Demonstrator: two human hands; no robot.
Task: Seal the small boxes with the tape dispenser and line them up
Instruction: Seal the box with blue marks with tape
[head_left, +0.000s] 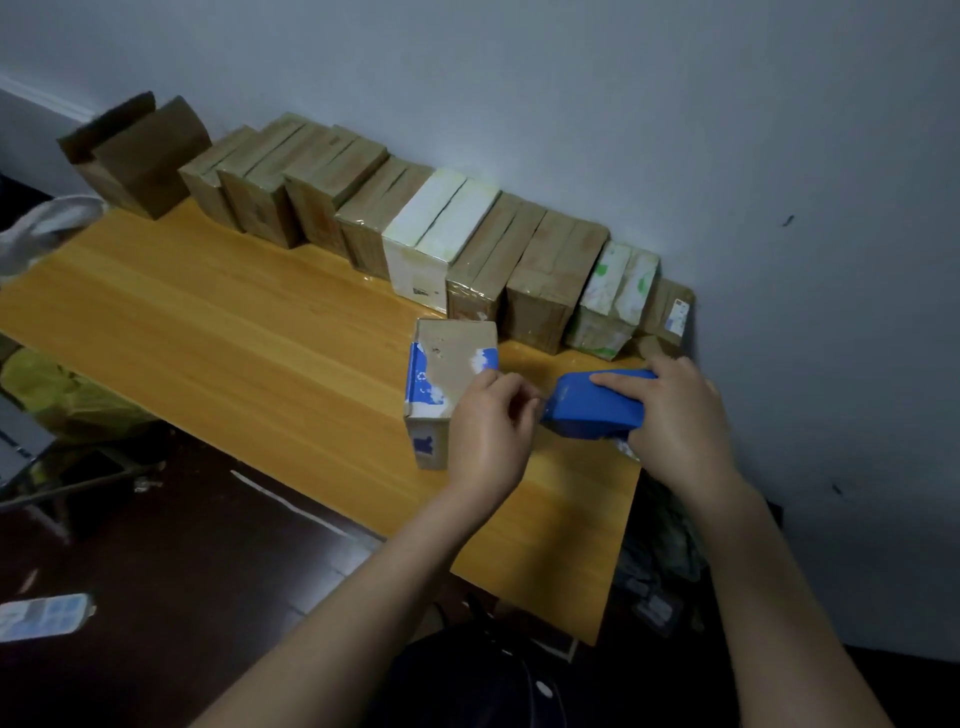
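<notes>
Blocky blue tape dispenser (592, 408) clamped in right grip (678, 421), beside scuffed cardboard box (451, 364); left grip (488, 434) curled, hold unclear.

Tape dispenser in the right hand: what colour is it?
The tape dispenser is blue; head view.

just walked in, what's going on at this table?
A person is taping small boxes. The right hand grips the blue tape dispenser; the left hand is curled at its mouth, probably pinching the tape end, though clear tape is hard to see. A brown-and-blue box stands beside the left hand on the wooden table, apart from the row of boxes along the wall.
</notes>
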